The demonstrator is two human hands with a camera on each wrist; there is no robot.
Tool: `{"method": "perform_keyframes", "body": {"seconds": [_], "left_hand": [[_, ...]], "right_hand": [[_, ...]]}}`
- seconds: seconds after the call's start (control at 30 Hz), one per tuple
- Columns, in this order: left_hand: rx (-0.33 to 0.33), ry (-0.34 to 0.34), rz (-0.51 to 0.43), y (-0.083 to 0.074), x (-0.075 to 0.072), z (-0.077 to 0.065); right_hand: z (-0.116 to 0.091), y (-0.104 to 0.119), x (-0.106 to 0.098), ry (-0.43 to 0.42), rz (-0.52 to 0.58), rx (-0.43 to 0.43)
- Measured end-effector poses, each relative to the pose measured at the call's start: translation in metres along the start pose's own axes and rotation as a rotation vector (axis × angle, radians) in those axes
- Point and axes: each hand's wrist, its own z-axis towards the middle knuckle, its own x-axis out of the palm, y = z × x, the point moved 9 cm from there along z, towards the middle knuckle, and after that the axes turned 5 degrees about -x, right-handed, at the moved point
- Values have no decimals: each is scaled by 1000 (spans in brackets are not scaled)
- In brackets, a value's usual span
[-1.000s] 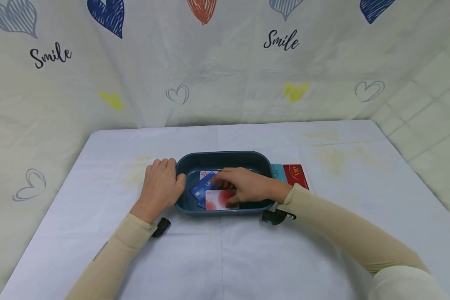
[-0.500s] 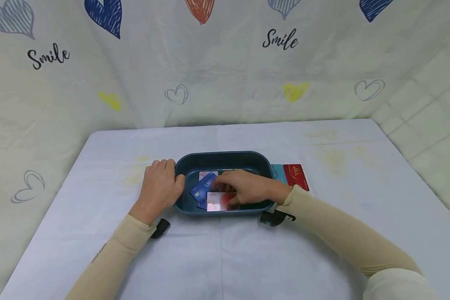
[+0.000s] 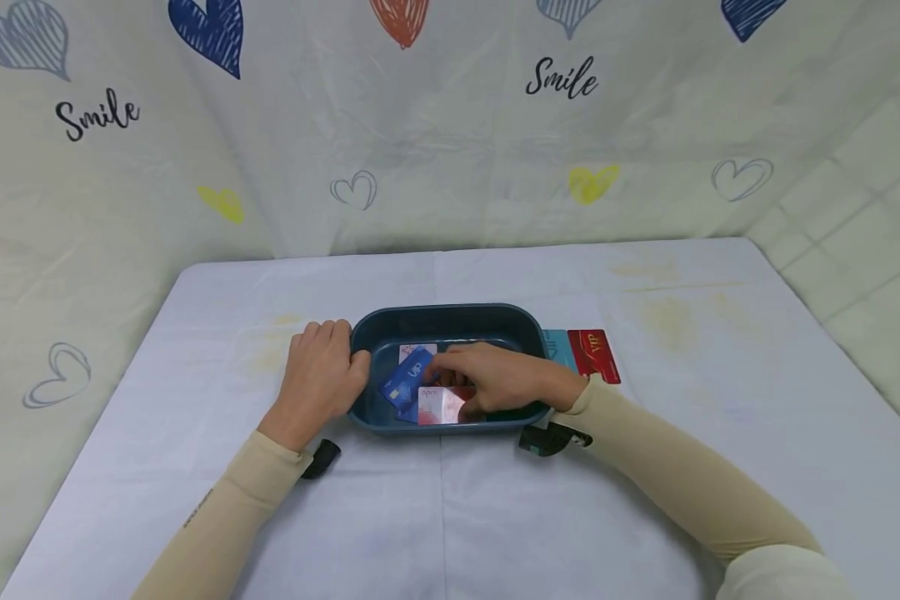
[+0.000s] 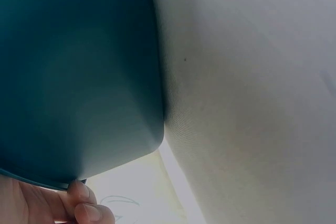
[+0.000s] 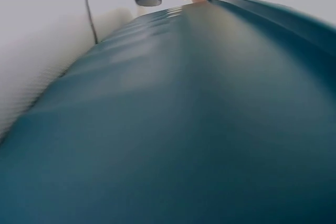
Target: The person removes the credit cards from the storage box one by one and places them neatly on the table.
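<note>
A dark teal tray (image 3: pixel 450 318) with rounded corners sits mid-table. Its left rim is gripped by my left hand (image 3: pixel 322 371), whose fingertips (image 4: pixel 84 192) curl under the rim in the left wrist view. My right hand (image 3: pixel 502 372) reaches into the tray over the right side, with its thumb on the right end of a pink-and-white card (image 3: pixel 438 405) and fingers curled above it. Beside that lies a blue VIP card (image 3: pixel 407 379), overlapping another blue card and a white patterned card (image 3: pixel 412 350). The right wrist view shows only the tray's outer wall (image 5: pixel 184 103), not the right hand.
Right of the tray, partly behind the right wrist, lie a red VIP card (image 3: pixel 594 354) and a teal card (image 3: pixel 560 346). A white cloth covers the table (image 3: pixel 390 533). A curtain printed with hearts hangs behind.
The pink-and-white card has slid slightly right and its surface catches the light differently, so its tilt has changed. The left hand stays on the rim.
</note>
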Motion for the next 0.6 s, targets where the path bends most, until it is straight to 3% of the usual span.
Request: {"method": "perform_keyframes", "body": {"seconds": [0.6], "left_hand": [[4,-7,-3,1,1,0]], "right_hand": [[-2,0,-3,-12,-26,-35]]}}
